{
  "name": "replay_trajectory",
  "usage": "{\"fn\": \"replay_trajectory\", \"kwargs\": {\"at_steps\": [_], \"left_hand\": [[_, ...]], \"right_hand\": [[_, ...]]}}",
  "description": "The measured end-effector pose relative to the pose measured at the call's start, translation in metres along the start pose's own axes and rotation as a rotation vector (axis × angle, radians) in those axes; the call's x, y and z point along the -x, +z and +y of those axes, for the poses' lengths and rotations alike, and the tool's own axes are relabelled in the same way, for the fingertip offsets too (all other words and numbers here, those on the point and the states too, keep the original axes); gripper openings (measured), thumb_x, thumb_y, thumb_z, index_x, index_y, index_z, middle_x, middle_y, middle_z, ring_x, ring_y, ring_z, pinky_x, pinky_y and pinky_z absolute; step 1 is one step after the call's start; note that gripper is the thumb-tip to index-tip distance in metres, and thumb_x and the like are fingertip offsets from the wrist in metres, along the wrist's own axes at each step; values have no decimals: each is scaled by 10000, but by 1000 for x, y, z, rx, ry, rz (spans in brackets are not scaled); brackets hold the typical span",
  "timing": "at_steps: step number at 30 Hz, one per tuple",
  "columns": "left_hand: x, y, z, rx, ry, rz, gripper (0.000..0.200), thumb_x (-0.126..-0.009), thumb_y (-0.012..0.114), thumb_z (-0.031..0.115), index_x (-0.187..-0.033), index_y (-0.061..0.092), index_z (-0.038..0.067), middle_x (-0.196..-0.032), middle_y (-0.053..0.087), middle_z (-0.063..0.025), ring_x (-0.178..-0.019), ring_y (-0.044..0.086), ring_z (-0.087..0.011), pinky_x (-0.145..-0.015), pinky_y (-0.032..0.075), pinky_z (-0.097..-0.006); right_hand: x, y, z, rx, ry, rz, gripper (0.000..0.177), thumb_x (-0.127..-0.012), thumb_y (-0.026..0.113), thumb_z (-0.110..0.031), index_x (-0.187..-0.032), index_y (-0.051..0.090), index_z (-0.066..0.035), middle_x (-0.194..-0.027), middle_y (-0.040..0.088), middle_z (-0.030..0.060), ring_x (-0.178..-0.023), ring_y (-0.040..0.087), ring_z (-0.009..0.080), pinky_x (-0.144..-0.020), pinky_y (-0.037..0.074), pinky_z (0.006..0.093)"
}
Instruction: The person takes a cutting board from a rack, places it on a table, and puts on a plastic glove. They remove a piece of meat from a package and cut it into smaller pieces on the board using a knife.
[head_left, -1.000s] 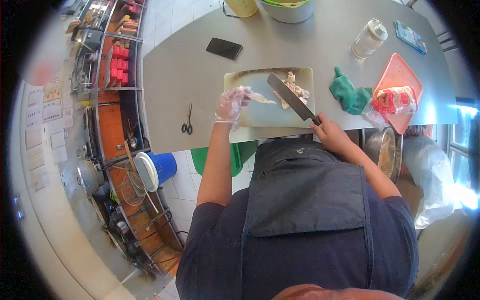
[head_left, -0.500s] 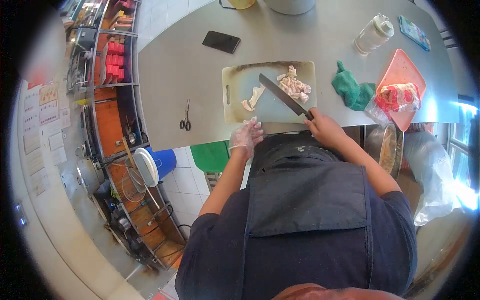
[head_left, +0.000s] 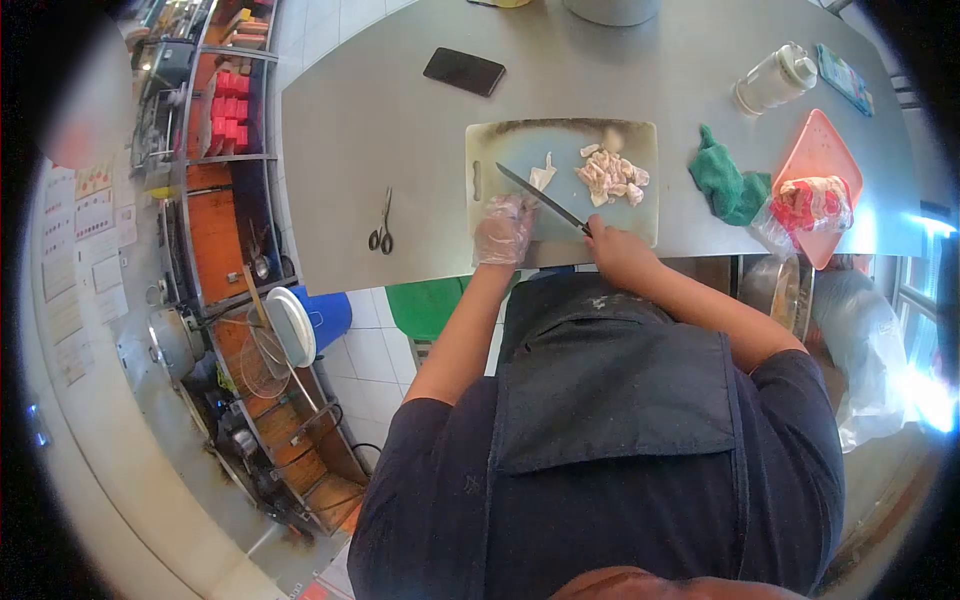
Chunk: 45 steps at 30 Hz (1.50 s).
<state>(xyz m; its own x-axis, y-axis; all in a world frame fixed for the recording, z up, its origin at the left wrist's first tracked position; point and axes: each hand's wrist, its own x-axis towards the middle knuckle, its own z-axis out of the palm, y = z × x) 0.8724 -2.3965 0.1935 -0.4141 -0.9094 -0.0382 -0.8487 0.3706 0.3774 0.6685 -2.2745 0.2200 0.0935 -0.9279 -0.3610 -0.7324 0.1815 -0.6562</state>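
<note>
A pale cutting board (head_left: 563, 222) with a dark-stained far edge lies near the table's front edge. My right hand (head_left: 620, 252) is closed round the handle of a long dark knife (head_left: 545, 198), its blade pointing up and left over the board. Gloved in clear plastic, my left hand (head_left: 504, 232) is at the board's lower left with its fingers on a strip of pale meat (head_left: 542, 175), beside the blade. Cut pieces of meat (head_left: 610, 178) form a pile on the right half of the board.
On the metal table (head_left: 360, 130) are scissors (head_left: 383, 222), a black phone (head_left: 464, 71), a green cloth (head_left: 728, 180), a clear bottle (head_left: 776, 79) and a pink tray (head_left: 820, 150) bearing a red-and-white package (head_left: 812, 203). A metal pot (head_left: 612, 8) stands at the far edge.
My left hand has moved up onto the board and closed on the meat strip. The knife has come closer to that strip. The whole view has shifted slightly.
</note>
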Motion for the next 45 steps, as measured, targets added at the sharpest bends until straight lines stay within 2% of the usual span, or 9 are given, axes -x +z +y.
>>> {"fn": "replay_trajectory", "kwargs": {"at_steps": [3,12,15,20,27,30,36,42,45], "left_hand": [[-2,13,-14,12,74,47,212,-872,659,300,-941,714,108,-989,697,-161,-916,676,-372,-771,553,-482],[-14,12,-7,-46,-31,19,118,-847,676,219,-897,715,119,-866,678,-138,-815,681,-348,-700,555,-475],[-11,17,-10,51,17,96,127,-847,682,232,-890,714,118,-874,678,-136,-816,682,-343,-702,557,-476],[-8,17,-13,-9,19,9,217,-884,658,314,-955,739,126,-902,679,-156,-830,669,-371,-715,545,-483],[0,-9,-15,-90,9,-46,259,-866,665,301,-1021,715,99,-1013,692,-145,-916,673,-343,-798,552,-478],[1,-3,-15,-256,-118,127,330,-881,648,315,-1095,683,66,-1091,683,-144,-945,669,-341,-843,542,-465],[-35,36,-15,-332,-63,-125,391,-915,578,365,-1153,661,66,-1166,663,-165,-1025,651,-356,-930,519,-445],[-65,38,66,172,197,-347,327,-928,537,332,-1137,684,130,-1077,689,-208,-1007,654,-379,-880,526,-479],[-78,38,70,-31,160,-257,347,-948,518,370,-1077,706,109,-1030,687,-247,-1004,656,-395,-839,526,-493]], "right_hand": [[-4,6,-3,80,19,-29,190,-1031,425,-191,-1083,399,-9,-846,668,257,-809,666,455,-699,513,554],[30,3,15,77,206,-151,160,-1006,435,-130,-1088,400,3,-847,666,285,-818,663,476,-726,509,569],[35,-2,17,93,216,-181,169,-1010,427,-144,-1079,407,8,-846,666,288,-818,661,484,-727,505,578],[-6,9,12,106,71,-55,194,-1019,423,-177,-1074,425,9,-821,661,279,-817,658,486,-705,496,584],[59,-34,36,57,246,-48,231,-1019,469,-252,-1072,443,-29,-827,661,273,-800,635,494,-702,470,591],[91,-34,57,-40,316,23,242,-1011,497,-260,-1071,460,-28,-846,663,282,-821,629,500,-714,463,591],[123,-54,61,-146,308,42,285,-1001,526,-290,-1090,479,-24,-866,663,290,-850,627,498,-739,455,586],[132,-72,62,-175,246,149,291,-998,536,-305,-1091,500,-32,-835,655,275,-822,620,495,-726,452,576],[146,-78,75,-247,247,263,298,-999,540,-309,-1098,509,-29,-794,643,264,-759,616,472,-694,459,549]]}}
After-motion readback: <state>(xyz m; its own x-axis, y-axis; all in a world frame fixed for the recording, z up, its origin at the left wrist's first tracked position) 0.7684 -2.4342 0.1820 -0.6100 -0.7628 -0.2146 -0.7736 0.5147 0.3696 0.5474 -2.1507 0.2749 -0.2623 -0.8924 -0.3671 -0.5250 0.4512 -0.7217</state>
